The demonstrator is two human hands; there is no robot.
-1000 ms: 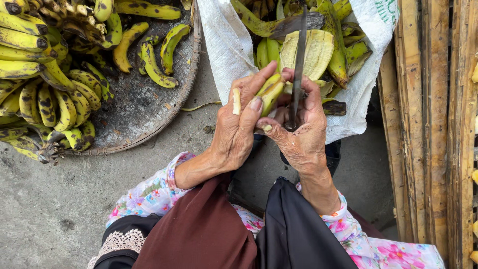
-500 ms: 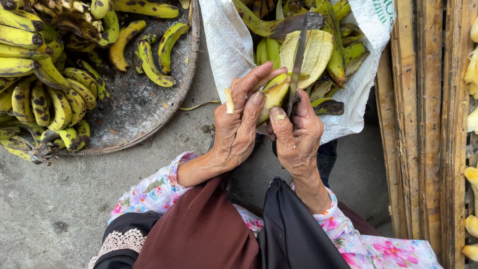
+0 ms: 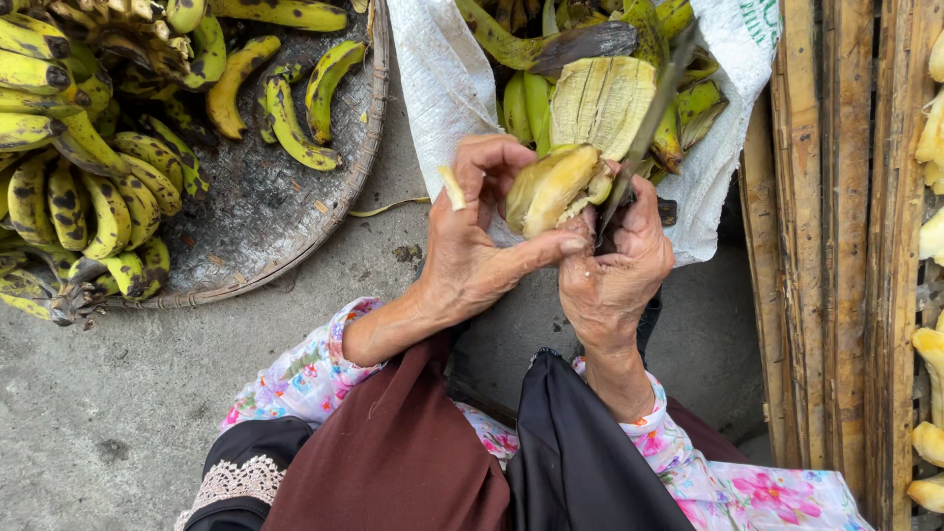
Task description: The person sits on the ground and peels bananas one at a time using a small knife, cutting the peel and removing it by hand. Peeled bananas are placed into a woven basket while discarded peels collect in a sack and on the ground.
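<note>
My left hand (image 3: 474, 251) holds a partly peeled banana (image 3: 551, 185), its pale flesh showing under my thumb and fingers. My right hand (image 3: 615, 265) grips a long dark knife (image 3: 644, 123) whose blade slants up and to the right from the banana's end. Both hands are close together above a white sack (image 3: 438, 79) that is full of green and yellow peels (image 3: 602, 98).
A round woven tray (image 3: 265, 211) at the upper left carries bunches of spotted yellow bananas (image 3: 84, 187). A wooden slatted rack (image 3: 846, 246) on the right bears peeled bananas (image 3: 929, 344). Grey concrete floor (image 3: 108, 413) lies below; my lap is at the bottom.
The banana has turned in my left hand and more peeled flesh shows. The knife has tilted from upright to a slant toward the right.
</note>
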